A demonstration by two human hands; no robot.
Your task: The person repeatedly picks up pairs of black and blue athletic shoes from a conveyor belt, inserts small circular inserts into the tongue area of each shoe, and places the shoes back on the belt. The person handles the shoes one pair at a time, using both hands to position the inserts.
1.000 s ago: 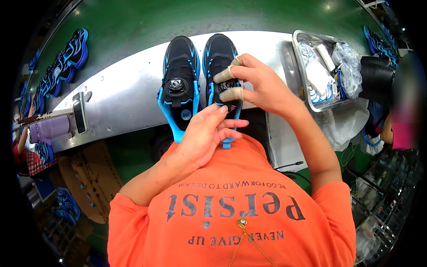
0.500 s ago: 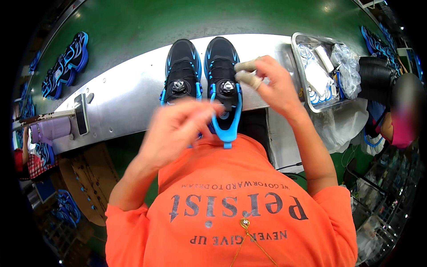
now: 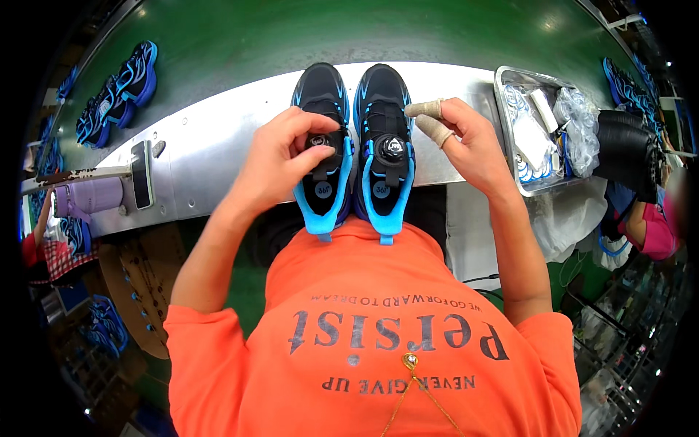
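Note:
Side by side at the metal table's edge lie two black sneakers with blue trim, heels toward me: the left sneaker (image 3: 318, 86) and the right sneaker (image 3: 381, 86). Each has a round black lace dial on its tongue. My left hand (image 3: 280, 154) is over the left sneaker, thumb and forefinger apart around its lace dial (image 3: 317, 141); I cannot tell whether they touch it. Beige finger cots cover the thumb and forefinger of my right hand (image 3: 466, 140). That hand hovers just right of the right sneaker, its fingers apart and holding nothing.
A metal tray (image 3: 523, 191) with clear bags and small white items stands on the right. Left are a phone (image 3: 143, 175), a purple bottle (image 3: 91, 195) and more sneakers (image 3: 120, 95) on the green surface (image 3: 291, 33). Another person's arm (image 3: 637, 222) shows at far right.
My left hand has moved from the right sneaker's opening up to the left sneaker's lace dial, uncovering both heels. My right hand stays beside the right sneaker. The whole view has shifted slightly.

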